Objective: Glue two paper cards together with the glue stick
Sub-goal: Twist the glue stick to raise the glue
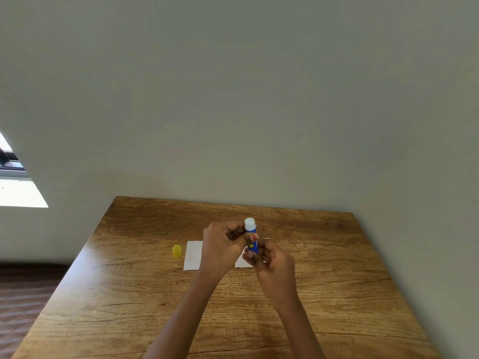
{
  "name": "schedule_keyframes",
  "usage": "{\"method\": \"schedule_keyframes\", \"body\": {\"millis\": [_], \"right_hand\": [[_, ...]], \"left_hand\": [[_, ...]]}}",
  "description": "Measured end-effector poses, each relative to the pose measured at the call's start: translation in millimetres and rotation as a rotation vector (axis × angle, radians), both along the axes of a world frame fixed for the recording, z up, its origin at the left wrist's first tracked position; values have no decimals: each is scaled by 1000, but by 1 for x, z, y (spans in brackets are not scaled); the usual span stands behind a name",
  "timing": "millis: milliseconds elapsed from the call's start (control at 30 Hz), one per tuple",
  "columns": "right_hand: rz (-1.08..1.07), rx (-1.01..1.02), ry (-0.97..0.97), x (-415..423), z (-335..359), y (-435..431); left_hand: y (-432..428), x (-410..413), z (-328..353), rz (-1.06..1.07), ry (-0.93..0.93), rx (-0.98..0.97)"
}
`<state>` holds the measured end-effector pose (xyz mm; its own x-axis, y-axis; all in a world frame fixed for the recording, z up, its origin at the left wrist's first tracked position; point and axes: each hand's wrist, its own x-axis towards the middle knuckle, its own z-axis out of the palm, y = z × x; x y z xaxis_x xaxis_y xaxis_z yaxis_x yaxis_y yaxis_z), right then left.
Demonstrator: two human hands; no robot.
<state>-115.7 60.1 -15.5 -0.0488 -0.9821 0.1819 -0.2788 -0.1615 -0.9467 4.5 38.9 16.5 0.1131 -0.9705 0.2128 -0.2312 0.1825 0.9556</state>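
A blue glue stick [252,239] with its white top exposed stands upright above the table, held by both hands. My left hand [222,246] grips its upper body from the left. My right hand [269,257] pinches its lower end from the right. Its yellow cap [177,251] lies on the table to the left. A white paper card [193,255] lies flat under my left hand. A second white card [242,263] shows between my wrists, mostly hidden by my hands.
The wooden table [324,281] stands against a plain wall. Its left edge drops to a wood floor [23,294], and a bright window [15,187] sits at the far left.
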Motion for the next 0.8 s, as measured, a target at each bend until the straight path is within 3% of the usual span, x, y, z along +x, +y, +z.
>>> {"method": "schedule_keyframes", "body": {"millis": [200, 533, 800], "right_hand": [[142, 121, -62, -6, 5, -1], [-180, 3, -64, 4, 0, 0], [-29, 30, -38, -4, 5, 0]], "left_hand": [[1, 3, -2, 23, -11, -4], [-1, 1, -2, 17, 31, 25], [0, 1, 0, 2, 19, 3]]}}
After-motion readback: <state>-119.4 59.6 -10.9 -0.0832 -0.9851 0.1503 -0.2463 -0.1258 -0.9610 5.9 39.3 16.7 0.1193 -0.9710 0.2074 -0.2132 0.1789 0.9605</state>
